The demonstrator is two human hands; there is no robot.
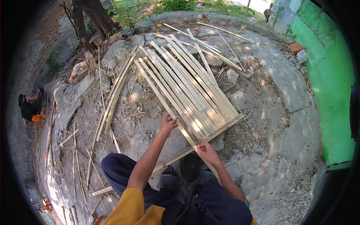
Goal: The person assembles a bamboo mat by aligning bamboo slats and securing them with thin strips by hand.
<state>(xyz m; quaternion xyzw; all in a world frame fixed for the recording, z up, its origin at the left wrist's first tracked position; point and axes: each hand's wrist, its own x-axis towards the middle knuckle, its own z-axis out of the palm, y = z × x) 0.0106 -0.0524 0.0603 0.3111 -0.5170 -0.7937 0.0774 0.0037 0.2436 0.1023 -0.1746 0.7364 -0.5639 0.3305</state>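
Observation:
My left hand (168, 125) is closed around a long pale bamboo slat (184, 131), about midway along it. Nearer to me, my right hand (207, 151) grips the same slat by the crosspiece (176, 158), a long split bamboo pole. Beyond the crosspiece the slat slants away to the far left; its near end passes under my right forearm. To its right, several similar slats (198, 108) lie side by side as a panel, their near ends at the crosspiece. Whether they are fastened there, I cannot tell.
Loose bamboo strips (116, 90) lie left of the panel, and more strips (202, 44) lie behind it. A tree trunk (98, 18) stands at the far left, a green wall (322, 90) at the right. A person (30, 105) sits on an orange chair (39, 118) at the left.

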